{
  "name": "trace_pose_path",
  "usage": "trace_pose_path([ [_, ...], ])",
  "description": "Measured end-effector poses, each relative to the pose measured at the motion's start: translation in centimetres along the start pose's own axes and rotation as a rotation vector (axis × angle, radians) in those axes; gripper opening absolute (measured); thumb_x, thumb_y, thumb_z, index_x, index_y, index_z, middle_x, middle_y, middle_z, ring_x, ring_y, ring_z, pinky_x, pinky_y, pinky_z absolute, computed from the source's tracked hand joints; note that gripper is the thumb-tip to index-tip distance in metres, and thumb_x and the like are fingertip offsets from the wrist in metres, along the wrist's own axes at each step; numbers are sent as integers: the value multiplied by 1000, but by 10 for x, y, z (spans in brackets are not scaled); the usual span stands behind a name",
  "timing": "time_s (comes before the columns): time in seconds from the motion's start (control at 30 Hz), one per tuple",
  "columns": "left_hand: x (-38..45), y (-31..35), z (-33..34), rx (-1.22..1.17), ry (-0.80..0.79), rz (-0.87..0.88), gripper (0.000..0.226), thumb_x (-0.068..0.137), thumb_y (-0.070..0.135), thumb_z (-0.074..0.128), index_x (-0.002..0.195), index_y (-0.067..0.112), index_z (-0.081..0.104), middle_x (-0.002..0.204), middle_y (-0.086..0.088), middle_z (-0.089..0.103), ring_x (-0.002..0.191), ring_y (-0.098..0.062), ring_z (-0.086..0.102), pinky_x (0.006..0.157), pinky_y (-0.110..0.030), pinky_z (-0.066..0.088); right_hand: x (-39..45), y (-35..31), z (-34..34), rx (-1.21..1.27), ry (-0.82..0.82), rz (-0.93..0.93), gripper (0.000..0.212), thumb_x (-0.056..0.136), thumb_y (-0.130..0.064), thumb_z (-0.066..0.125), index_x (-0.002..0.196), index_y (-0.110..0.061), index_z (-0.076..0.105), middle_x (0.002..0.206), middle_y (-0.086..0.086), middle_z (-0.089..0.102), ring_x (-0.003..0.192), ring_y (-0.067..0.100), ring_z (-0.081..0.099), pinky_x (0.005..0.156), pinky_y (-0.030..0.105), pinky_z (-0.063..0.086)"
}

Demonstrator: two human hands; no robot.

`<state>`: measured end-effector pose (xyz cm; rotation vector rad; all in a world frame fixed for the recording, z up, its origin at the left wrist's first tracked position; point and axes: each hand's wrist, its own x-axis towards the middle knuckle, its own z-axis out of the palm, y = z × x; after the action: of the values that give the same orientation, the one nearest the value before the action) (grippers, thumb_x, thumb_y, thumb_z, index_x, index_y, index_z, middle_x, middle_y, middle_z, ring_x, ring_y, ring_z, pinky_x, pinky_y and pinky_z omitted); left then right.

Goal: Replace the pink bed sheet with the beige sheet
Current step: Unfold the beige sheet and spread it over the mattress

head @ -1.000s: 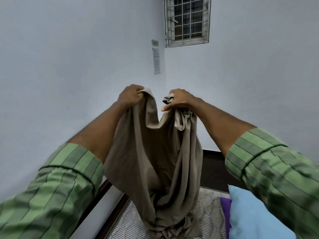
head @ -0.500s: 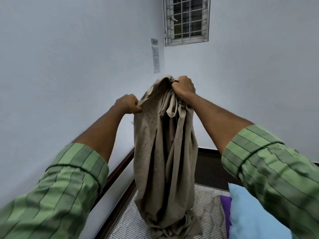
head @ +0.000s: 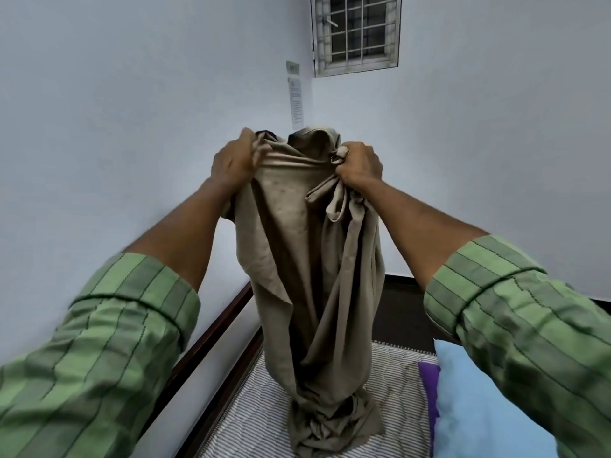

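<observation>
Two risks I see from here. First, the beige sheet [head: 310,259] hangs as one twisted bundle, so the person may not find a true edge or corner, and it may spread crooked over the striped mattress [head: 261,408]. Second, its lower end is piled on the mattress near the left edge of the bed frame [head: 211,328]; a pull could drag it against the blue pillow [head: 479,408]. The left hand [head: 231,161] grips the top fold of the sheet, and the right hand [head: 358,161] is closed tightly around bunched cloth. The sheet hangs between both hands, down to the mattress.
</observation>
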<state>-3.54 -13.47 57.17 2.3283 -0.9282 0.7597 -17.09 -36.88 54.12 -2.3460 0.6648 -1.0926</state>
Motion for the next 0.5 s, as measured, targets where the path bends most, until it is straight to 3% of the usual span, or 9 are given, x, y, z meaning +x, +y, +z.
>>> trace_pose_path([
  [0.1, -7, -1, -6, 165, -281, 193, 73, 77, 59, 81, 115, 17, 36, 99, -7, 58, 86, -31, 54, 75, -43, 45, 4, 0, -6, -24, 72, 19, 33, 76, -22, 61, 106, -31, 70, 109, 7, 71, 102, 36, 67, 82, 36, 52],
  [0.2, -18, -2, 7, 507, -373, 182, 59, 75, 34, 82, 120, 18, 48, 111, -11, 64, 99, -34, 63, 80, -40, 49, 1, -3, -3, -58, 85, 0, 26, 74, -21, 60, 99, -26, 66, 102, 6, 71, 97, 36, 66, 77, 36, 51],
  [0.3, -27, -10, 19, 652, -349, 33, 31, 85, 27, 66, 114, 18, 65, 112, -8, 68, 104, -30, 67, 79, -36, 46, 0, 0, -3, -86, 117, -18, 19, 73, -19, 60, 92, -22, 61, 97, 7, 69, 92, 38, 65, 74, 37, 51],
  [0.43, -27, -33, 18, 640, -253, -192, 26, 91, 25, 57, 113, 16, 69, 116, -9, 70, 108, -31, 68, 78, -34, 42, 6, 13, -8, -131, 144, -8, 19, 74, -19, 61, 93, -23, 60, 100, 8, 70, 94, 38, 65, 74, 37, 49],
  [0.5, -17, -45, 13, 459, -257, -363, 27, 91, 21, 52, 111, 14, 68, 113, -10, 71, 107, -30, 68, 84, -35, 48, 10, 16, -10, -162, 149, -23, 19, 76, -19, 62, 94, -24, 60, 101, 8, 69, 96, 38, 65, 72, 36, 46],
])
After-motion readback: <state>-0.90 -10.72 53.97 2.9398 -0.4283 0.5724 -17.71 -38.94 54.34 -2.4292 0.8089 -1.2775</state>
